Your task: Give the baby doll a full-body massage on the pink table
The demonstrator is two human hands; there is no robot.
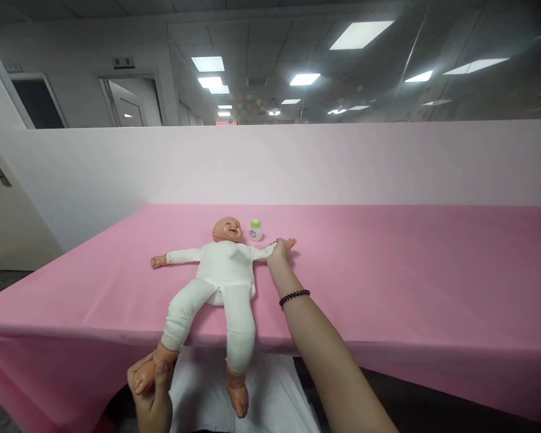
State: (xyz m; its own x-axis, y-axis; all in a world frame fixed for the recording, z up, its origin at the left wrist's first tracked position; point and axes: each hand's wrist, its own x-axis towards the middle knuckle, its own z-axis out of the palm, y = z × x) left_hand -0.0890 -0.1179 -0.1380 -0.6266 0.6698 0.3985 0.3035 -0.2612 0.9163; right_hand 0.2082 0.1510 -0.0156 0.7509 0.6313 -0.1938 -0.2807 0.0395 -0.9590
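A baby doll (228,264) with a white cloth body lies on its back on the pink-covered table (388,270), its legs reaching over the front edge. My left hand (153,385) is closed around the doll's foot on the left side of the view. The doll's other foot (238,394) hangs free past the table edge. With the arm stretched out, my right hand (279,251) grips the doll's forearm near its hand (290,243); the fingers are partly hidden. A small jar (255,231) with a green lid stands beside the doll's head.
A low white partition (297,162) runs along the back of the table, with glass above it. At the left is a door (9,204) with a metal handle. White cloth (207,385) covers my lap below the table edge.
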